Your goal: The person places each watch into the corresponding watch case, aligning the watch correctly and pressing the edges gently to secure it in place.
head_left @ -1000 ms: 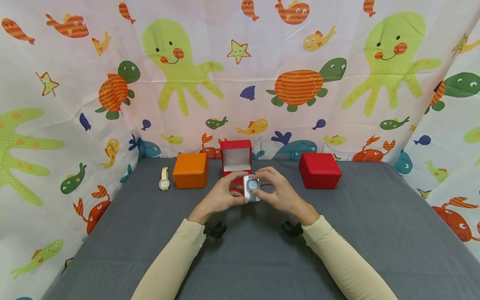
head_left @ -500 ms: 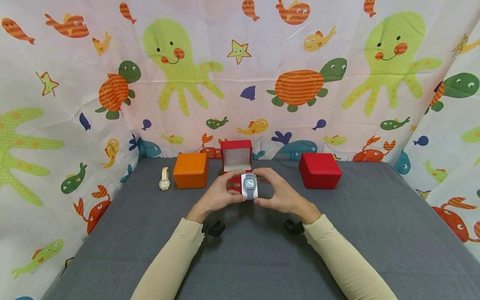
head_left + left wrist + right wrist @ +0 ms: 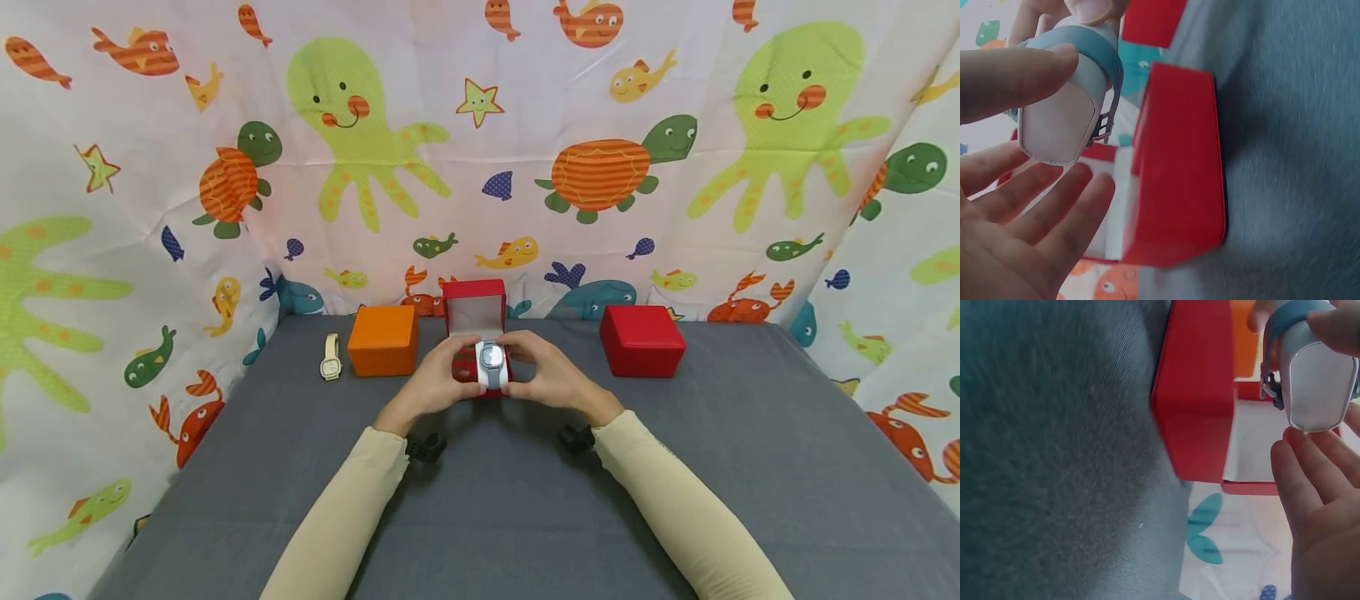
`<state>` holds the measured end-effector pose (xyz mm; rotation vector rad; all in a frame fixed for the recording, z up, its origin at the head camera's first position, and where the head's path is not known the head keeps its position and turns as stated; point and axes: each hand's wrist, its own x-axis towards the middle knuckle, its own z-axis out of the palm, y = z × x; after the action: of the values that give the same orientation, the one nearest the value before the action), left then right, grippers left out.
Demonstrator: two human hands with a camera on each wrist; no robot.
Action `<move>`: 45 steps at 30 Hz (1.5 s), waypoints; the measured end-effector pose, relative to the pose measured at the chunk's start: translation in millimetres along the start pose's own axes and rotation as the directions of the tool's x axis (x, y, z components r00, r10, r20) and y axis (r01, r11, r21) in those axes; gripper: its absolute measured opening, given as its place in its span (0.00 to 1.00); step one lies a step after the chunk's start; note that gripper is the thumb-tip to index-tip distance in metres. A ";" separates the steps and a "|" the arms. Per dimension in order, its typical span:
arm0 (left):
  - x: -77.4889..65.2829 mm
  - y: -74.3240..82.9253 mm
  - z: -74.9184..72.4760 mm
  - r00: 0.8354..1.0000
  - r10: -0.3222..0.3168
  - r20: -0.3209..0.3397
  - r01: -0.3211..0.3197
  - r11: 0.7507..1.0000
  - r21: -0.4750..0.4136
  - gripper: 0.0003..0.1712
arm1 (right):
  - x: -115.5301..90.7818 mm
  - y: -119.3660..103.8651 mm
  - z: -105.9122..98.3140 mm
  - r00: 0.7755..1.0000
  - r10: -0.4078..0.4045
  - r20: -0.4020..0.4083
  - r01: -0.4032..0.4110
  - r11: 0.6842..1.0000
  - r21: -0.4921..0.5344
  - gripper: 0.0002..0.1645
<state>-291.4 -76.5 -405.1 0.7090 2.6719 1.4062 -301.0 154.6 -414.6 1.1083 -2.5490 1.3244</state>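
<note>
A blue-grey strap watch (image 3: 492, 356) is wrapped round a white cushion (image 3: 1057, 128). My left hand (image 3: 430, 385) pinches the cushion from its left side, thumb across the strap (image 3: 1094, 53) in the left wrist view. From the other side my right hand (image 3: 553, 377) pinches it too, thumb near the front end and fingers behind. Dial up, the watch is held close over the open red box (image 3: 1179, 169). The box's raised lid (image 3: 474, 288) stands behind the hands, which hide much of its base. A metal buckle (image 3: 1102, 128) shows below the strap.
An orange box (image 3: 382, 342) stands left of the open box, with a cream-strap watch (image 3: 330, 358) lying farther left. To the right is a closed red box (image 3: 642, 342). Grey cloth (image 3: 495, 517) covers the table, and a sea-animal curtain (image 3: 480, 167) hangs behind.
Both hands have carried the cushion with the watch slightly left and forward, to the open box. My right fingers have shifted from around the watch face to the cushion's side.
</note>
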 end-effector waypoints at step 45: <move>25.8 -30.2 -8.9 0.985 -0.164 0.046 0.157 0.979 0.132 0.34 | 39.3 26.1 13.9 0.967 0.215 0.134 -0.202 0.974 -0.104 0.32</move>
<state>-327.9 -87.4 -419.3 0.5186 2.7238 1.1682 -342.7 131.7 -427.2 0.9768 -2.8689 1.1950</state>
